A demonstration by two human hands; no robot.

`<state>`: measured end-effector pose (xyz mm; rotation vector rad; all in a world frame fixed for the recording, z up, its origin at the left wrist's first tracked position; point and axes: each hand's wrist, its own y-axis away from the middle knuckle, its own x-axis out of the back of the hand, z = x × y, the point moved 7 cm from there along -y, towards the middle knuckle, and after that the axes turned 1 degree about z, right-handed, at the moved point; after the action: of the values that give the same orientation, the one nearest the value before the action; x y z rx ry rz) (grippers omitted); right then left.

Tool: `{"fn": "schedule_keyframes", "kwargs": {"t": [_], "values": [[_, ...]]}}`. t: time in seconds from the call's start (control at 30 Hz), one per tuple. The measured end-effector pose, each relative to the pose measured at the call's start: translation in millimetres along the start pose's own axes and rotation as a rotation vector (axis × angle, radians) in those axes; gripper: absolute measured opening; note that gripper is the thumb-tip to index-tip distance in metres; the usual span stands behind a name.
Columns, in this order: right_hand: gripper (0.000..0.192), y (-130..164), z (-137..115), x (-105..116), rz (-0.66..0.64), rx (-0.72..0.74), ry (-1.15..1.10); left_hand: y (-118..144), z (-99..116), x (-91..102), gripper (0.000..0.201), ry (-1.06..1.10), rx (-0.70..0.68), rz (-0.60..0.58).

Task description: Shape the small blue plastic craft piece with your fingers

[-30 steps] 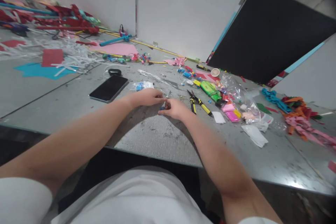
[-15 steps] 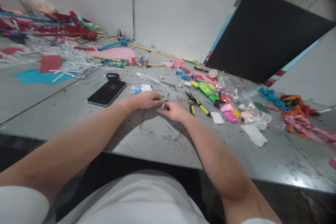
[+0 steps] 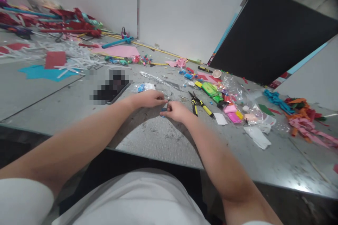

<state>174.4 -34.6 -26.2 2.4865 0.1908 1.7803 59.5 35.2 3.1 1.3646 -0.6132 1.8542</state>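
Over the middle of the grey table, my left hand and my right hand meet at the fingertips. The left fingers are pressed together and point right; anything pinched there is too small to name. My right hand is curled, thumb and forefinger close together. A small blue piece shows at its fingertips, partly hidden; whether it is gripped or lies on the table I cannot tell. Just beyond my left hand lies a clear bag with blue and white lumps. Pliers with yellow and black handles rest open to the right of my right hand.
Thin silvery wires lie beyond my hands. Coloured clay packs and a white paper scrap are at right. A pixelated dark object sits at left, near shredded white paper. White panels stand behind.
The view has shifted slightly, so the table's things appear a little further right. Both hands keep almost the same place and pose, with the right fingers now covering more of the blue piece.
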Motion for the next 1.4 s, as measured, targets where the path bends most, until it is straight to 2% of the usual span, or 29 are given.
{"fn": "schedule_keyframes", "kwargs": {"t": [0.4, 0.6, 0.73, 1.13, 1.4], "values": [[0.036, -3, 5, -2, -0.025, 0.024, 0.001, -1, -2, -2.2, 0.037, 0.014, -0.019, -0.001], [0.036, 4, 0, 5, -0.001, 0.119, -0.033, 0, -2, -2.1, 0.034, -0.009, -0.024, -0.019], [0.045, 8, 0, 9, -0.016, 0.167, -0.069, 1, 0, -1.0, 0.033, -0.022, -0.024, -0.029], [0.039, 0, 4, 6, 0.032, 0.086, -0.045, 0, -1, -3.9, 0.032, -0.009, -0.021, -0.031], [0.038, 2, 3, 6, 0.013, 0.098, -0.056, 2, 3, -2.8, 0.032, -0.012, -0.022, -0.035]]}}
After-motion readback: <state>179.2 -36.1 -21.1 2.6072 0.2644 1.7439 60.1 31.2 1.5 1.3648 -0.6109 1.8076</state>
